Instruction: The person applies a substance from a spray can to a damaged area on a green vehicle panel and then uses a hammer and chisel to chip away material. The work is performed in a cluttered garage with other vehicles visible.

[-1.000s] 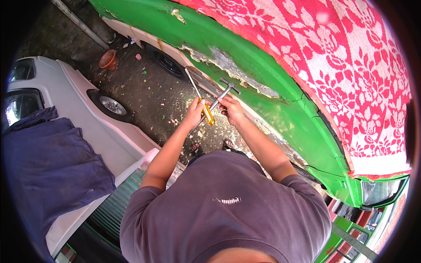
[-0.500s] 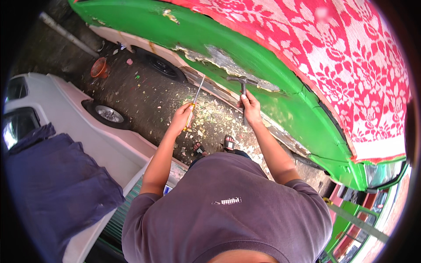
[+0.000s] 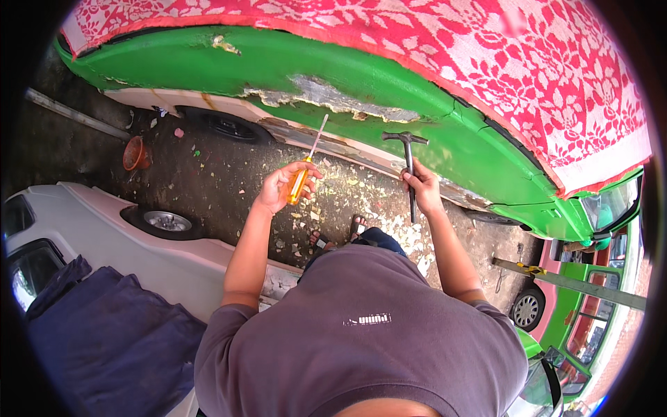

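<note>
Holding one screwdriver [image 3: 299,185], the left hand [image 3: 278,189] wraps its yellow handle; the right hand [image 3: 425,189] pinches one hammer [image 3: 408,158] by the shaft. Hands now well apart, versus close together one second earlier. Two tools total, beside one green car [image 3: 458,156].

Daylight is bright, with curved fisheye edges fading to black.

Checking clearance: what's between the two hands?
Head view: ground littered with pale chips shows between the left hand, holding a screwdriver, and the right hand, holding a hammer.
</note>
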`<state>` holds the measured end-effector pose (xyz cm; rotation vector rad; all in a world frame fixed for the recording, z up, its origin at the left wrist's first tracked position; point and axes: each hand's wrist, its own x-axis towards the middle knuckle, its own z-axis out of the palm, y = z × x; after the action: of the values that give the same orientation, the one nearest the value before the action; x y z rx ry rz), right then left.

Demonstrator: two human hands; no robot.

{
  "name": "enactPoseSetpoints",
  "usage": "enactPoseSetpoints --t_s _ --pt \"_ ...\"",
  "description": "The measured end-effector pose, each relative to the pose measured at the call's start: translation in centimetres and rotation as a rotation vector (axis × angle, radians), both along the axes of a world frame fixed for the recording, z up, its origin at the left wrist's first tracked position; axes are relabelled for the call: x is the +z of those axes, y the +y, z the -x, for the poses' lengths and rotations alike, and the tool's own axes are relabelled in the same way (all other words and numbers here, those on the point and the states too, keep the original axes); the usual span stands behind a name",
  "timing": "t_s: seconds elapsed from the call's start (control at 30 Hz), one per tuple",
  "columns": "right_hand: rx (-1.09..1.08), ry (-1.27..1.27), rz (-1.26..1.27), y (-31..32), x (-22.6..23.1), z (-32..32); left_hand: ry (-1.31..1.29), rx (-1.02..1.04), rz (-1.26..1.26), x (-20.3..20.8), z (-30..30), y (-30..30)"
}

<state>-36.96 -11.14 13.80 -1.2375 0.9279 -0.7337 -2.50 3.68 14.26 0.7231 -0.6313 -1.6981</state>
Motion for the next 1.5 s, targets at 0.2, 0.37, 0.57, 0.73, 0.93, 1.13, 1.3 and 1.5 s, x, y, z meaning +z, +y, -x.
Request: enactPoseSetpoints --t_s 0.2,0.37,0.57,0.73,0.93,1.13,1.3,1.5 --pt "0.008 -0.003 -0.013 -0.9 2.3 0.7 -0.028 -0.029 0.133 1.4 0.7 -1.2" --pt "0.104 0.026 0.046 -3.2 3.3 1.0 -0.356 0.168 0.095 1.2 1.4 -3.1" --pt "0.139 -0.036 -0.025 -5.0 3.9 1.0 -0.798 0.560 0.083 0.9 1.5 -5.1" --pt "0.238 0.101 0.082 -6.3 2.7 2.1 -0.945 0.825 0.336 3.1 1.8 -7.1" --pt "0.209 0.056 0.049 -5.4 3.8 1.1 -0.435 0.841 0.499 4.9 1.2 -9.8" --pt "0.206 0.379 0.266 -5.4 5.7 1.0 -0.407 0.889 0.577 5.5 0.3 -13.8" --pt "0.124 0.257 0.171 -4.5 5.6 0.1 -0.426 0.847 0.480 5.5 -0.3 -16.4" --pt "0.075 0.090 0.122 -3.9 6.9 -1.0 -0.391 0.892 0.435 3.9 -1.0 -17.8"
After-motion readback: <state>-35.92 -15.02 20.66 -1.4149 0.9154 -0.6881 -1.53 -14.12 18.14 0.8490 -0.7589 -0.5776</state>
